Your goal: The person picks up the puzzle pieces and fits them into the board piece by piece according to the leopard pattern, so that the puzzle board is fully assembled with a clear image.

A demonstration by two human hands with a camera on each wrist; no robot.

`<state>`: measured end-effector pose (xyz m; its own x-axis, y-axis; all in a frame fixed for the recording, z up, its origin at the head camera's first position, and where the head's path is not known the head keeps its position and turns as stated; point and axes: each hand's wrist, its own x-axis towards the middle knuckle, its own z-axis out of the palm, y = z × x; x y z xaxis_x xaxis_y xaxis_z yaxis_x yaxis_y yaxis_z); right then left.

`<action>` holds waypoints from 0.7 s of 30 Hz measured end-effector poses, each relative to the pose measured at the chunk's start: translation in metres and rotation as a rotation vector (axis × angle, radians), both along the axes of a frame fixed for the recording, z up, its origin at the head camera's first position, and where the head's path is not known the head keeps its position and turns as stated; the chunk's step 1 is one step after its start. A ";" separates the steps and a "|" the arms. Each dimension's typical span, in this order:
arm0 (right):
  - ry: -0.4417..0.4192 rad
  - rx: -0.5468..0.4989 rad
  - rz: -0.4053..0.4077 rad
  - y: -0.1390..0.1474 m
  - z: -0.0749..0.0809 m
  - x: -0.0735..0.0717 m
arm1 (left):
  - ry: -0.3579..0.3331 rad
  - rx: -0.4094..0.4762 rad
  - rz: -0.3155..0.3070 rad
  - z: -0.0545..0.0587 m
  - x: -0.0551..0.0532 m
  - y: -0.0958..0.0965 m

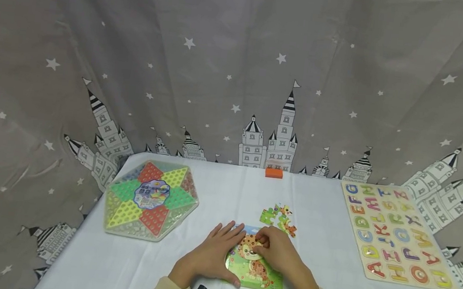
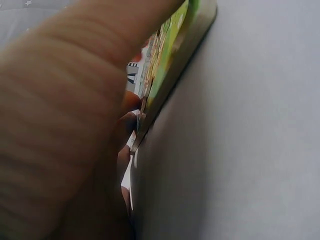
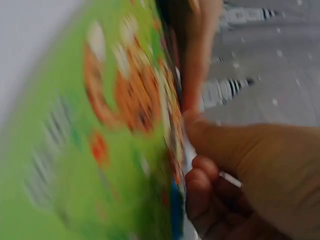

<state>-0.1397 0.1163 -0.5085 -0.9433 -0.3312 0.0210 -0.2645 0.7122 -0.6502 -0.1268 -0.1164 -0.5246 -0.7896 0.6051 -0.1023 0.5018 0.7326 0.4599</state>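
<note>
A jigsaw board (image 1: pixel 261 283) with a spotted cub on a green ground lies flat near the table's front edge. My left hand (image 1: pixel 213 255) rests over its left side with fingers spread, the thumb along the lower left corner. At the board's upper right, my right hand (image 1: pixel 283 253) has its thumb and fingers curled in a pinch. A thin pale edge (image 3: pixel 231 179) shows between those fingers in the right wrist view, seemingly of a puzzle piece mostly hidden by the hand. Just beyond the board lie several loose puzzle pieces (image 1: pixel 268 215).
On the left sits a hexagonal Chinese checkers board (image 1: pixel 178 221) in clear wrapping. A wooden alphabet board (image 1: pixel 385 271) lies at the right. An orange block (image 1: pixel 273 173) is at the back edge, against a grey castle-print curtain (image 1: pixel 222 68).
</note>
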 end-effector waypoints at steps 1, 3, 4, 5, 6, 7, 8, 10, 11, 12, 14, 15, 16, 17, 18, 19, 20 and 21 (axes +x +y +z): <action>0.000 -0.017 -0.029 0.004 0.000 -0.003 | 0.005 0.000 0.000 -0.001 0.000 0.001; 0.015 -0.036 -0.106 0.016 0.000 -0.009 | 0.018 -0.004 0.001 -0.002 -0.001 0.002; 0.021 -0.035 -0.154 0.023 -0.001 -0.011 | 0.024 -0.008 0.001 -0.002 -0.001 0.003; 0.036 -0.011 -0.203 0.030 -0.001 -0.014 | 0.029 -0.007 0.002 -0.003 -0.001 0.003; 0.043 0.014 -0.250 0.037 -0.002 -0.015 | 0.027 -0.002 0.003 -0.004 -0.001 0.003; 0.039 0.043 -0.295 0.043 -0.003 -0.017 | 0.028 0.000 0.003 -0.004 -0.001 0.004; 0.038 0.076 -0.328 0.049 -0.004 -0.018 | 0.027 0.007 0.002 -0.004 -0.001 0.003; 0.024 0.137 -0.366 0.058 -0.005 -0.018 | 0.012 0.034 0.005 -0.005 -0.001 0.002; 0.017 0.158 -0.372 0.060 -0.006 -0.018 | 0.005 0.048 0.007 -0.004 -0.001 0.002; 0.010 0.164 -0.372 0.061 -0.006 -0.019 | -0.002 0.056 0.010 -0.004 -0.001 0.001; 0.010 0.173 -0.366 0.060 -0.006 -0.018 | -0.013 0.059 0.017 -0.003 0.000 -0.002; 0.010 0.176 -0.362 0.058 -0.006 -0.018 | -0.017 0.054 0.021 -0.003 0.000 -0.003; 0.013 0.178 -0.358 0.056 -0.005 -0.018 | -0.020 0.047 0.024 -0.002 0.000 -0.004; 0.011 0.174 -0.361 0.054 -0.005 -0.018 | -0.022 0.038 0.025 -0.002 0.000 -0.005; 0.011 0.170 -0.364 0.053 -0.004 -0.018 | -0.023 0.028 0.025 -0.002 0.000 -0.005; 0.009 0.163 -0.371 0.052 -0.004 -0.017 | -0.025 0.021 0.025 -0.002 0.000 -0.006; 0.011 0.144 -0.377 0.052 -0.004 -0.018 | -0.028 0.020 0.027 -0.002 0.000 -0.005; 0.003 0.118 -0.388 0.052 -0.004 -0.018 | -0.029 0.020 0.027 -0.002 0.000 -0.005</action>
